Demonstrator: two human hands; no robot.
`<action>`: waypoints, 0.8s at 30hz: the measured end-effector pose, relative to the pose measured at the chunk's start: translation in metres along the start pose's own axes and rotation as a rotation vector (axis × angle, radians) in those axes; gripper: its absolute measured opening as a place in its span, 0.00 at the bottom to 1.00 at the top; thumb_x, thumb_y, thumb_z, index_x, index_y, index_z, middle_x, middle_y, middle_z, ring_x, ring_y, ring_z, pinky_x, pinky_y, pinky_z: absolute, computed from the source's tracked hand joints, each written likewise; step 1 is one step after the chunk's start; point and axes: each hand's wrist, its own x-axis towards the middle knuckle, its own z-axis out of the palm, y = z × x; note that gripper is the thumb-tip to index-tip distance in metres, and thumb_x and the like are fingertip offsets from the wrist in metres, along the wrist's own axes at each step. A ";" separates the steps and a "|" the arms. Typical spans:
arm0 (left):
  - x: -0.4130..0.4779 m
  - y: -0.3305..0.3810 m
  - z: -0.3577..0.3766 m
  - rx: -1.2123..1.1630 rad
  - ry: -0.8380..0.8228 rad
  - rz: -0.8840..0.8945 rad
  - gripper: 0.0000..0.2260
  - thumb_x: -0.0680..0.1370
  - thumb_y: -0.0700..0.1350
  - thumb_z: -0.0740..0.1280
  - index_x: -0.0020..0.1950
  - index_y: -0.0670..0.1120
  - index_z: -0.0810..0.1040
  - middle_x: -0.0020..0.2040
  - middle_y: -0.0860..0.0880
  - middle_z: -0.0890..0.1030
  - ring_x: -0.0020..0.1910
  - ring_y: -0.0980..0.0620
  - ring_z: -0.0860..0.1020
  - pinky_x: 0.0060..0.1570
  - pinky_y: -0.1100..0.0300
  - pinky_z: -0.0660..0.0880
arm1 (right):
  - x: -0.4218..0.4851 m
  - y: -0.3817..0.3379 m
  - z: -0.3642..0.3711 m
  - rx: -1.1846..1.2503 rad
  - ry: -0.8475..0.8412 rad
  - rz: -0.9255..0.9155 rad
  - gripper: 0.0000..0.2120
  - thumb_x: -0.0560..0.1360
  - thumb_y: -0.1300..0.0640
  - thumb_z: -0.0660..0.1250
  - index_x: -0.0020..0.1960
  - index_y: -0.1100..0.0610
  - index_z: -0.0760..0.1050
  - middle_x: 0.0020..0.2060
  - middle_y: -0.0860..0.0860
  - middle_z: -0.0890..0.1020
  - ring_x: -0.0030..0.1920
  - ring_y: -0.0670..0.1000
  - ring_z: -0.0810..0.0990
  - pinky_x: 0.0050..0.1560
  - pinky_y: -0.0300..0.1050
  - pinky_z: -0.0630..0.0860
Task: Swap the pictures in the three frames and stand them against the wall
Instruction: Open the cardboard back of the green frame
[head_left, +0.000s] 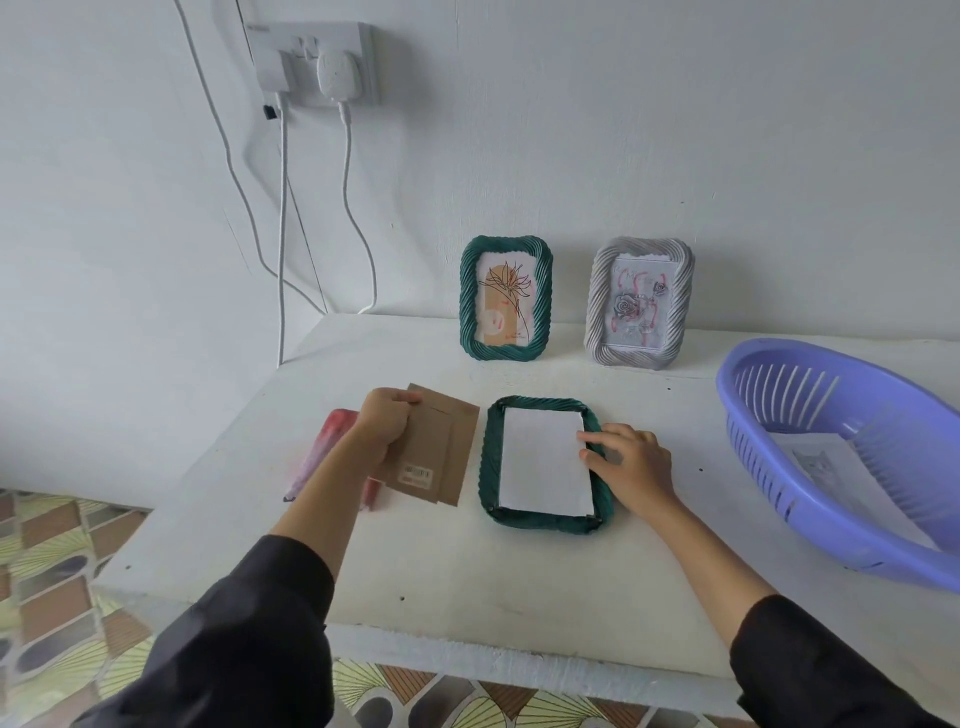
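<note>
White wall (649, 156), white tabletop (467, 571), a double socket (311, 62) trailing cables in the far corner. Two frames stand against that wall: the green frame (506, 299) with its flower sketch and, to its right, the grey frame (639, 304) with a rose print.

All the action is up front. The face-down frame (491, 467), another green one, lies flat mid-table with a white sheet (543, 460) sitting in its recess. The right hand (631, 462) rests at its right rim, fingers stretched out flat, tips touching the sheet's edge and steadying it rather than gripping.

The left hand (387, 421) has fingers and thumb curled tight on the brown backing board (436, 449), holding it by its upper left corner just beside the frame's left rim. A pink object (332, 447) lies beneath that hand; I cannot tell what it is.

Here's the key: board and frame run the same way, long axes pointing toward the wall, with the board skewed slightly. The frame lies directly right of the gripped board, so closing it up looks like a short sideways carry, a small twist to square it, then down over the sheet.

The purple basket (779, 395) waits far right, some paper (821, 462) inside.
</note>
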 end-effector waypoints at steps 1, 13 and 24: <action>0.000 -0.004 0.001 0.015 0.004 -0.008 0.17 0.77 0.32 0.54 0.59 0.41 0.78 0.55 0.39 0.77 0.38 0.47 0.75 0.46 0.56 0.74 | 0.000 0.000 0.000 0.000 0.001 0.001 0.13 0.74 0.49 0.65 0.58 0.44 0.78 0.63 0.47 0.74 0.64 0.52 0.68 0.66 0.49 0.61; -0.015 -0.013 0.022 0.508 0.085 0.108 0.11 0.77 0.41 0.58 0.53 0.46 0.78 0.59 0.45 0.74 0.52 0.44 0.77 0.50 0.52 0.77 | -0.001 -0.001 0.000 0.004 0.003 -0.003 0.12 0.74 0.50 0.65 0.58 0.45 0.78 0.63 0.47 0.74 0.64 0.52 0.68 0.66 0.48 0.60; -0.041 0.002 0.080 0.622 -0.040 0.276 0.18 0.76 0.58 0.61 0.56 0.46 0.79 0.59 0.44 0.75 0.62 0.43 0.69 0.57 0.53 0.69 | -0.001 0.001 0.001 0.002 0.008 -0.020 0.12 0.74 0.49 0.66 0.57 0.44 0.78 0.62 0.47 0.75 0.63 0.52 0.69 0.65 0.48 0.61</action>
